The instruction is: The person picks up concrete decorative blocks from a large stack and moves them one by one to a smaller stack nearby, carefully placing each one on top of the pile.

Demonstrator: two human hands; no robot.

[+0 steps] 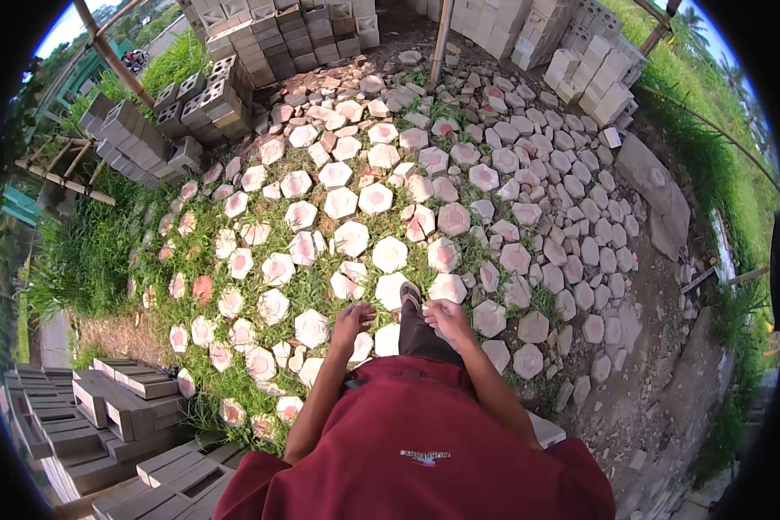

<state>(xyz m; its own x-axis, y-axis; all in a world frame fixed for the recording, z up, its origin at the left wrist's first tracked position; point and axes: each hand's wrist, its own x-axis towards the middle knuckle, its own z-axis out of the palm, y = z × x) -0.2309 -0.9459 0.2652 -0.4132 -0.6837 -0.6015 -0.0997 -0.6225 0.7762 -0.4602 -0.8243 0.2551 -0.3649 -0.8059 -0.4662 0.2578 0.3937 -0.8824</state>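
Cut off at the lower edge by a dark red shirt point(425, 442), which hides the torso and most of both legs; only one dark trouser leg point(418, 334) and a sandalled foot point(410, 295) visible ahead, the foot pointing up the picture, toward the far block stacks. Hard to make out the fingertips of either hand at this size.

Left hand point(353, 317) hanging loose in front of the body, fingers slightly curled and apart, holding nothing, touching nothing; seen over a pale hexagonal paver point(311, 328) lying flat in the grass, just to its right. Right hand point(448, 316) likewise loose and part open, empty, just beside the trouser leg, seen over another hexagonal paver point(447, 288).

Underfoot and spreading ahead, a field of hexagonal pavers point(390, 254) laid flat on grass and bare earth, pale grey to pinkish, no long axis to them, flat faces up; many broken or tilted farther right, where small pieces blur together.

At lower left, stacked grey concrete blocks point(104, 407), partly cut by the picture's dark rim. At upper left, more hollow blocks point(208, 100); at upper right, paler stacked blocks point(594, 82). A bamboo pole point(442, 39) standing upright at the top, its upper end out of view.
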